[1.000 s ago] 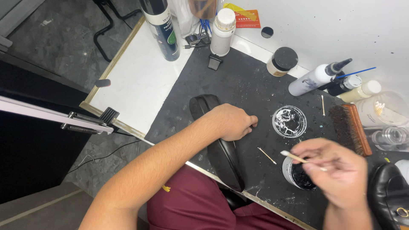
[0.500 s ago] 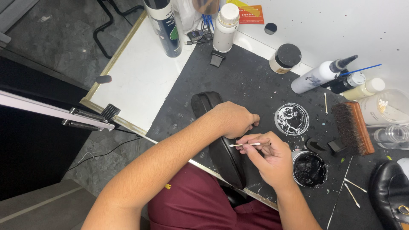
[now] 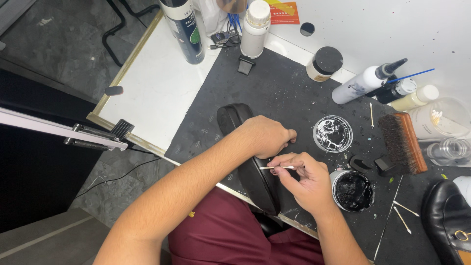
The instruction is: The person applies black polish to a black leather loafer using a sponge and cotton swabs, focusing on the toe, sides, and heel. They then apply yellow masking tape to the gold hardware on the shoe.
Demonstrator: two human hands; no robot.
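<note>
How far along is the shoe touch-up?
Done: the polish tin is open, used swabs lie on the mat. In hand: the left hand steadies the black shoe while the right hand works a cotton swab on it. Left: a second shoe waits, brush idle.

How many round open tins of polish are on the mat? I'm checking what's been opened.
2. One tin, smeared white inside, lies beyond the right hand. The other tin, full of black polish, sits just right of that hand. Closed jars aren't counted.
</note>
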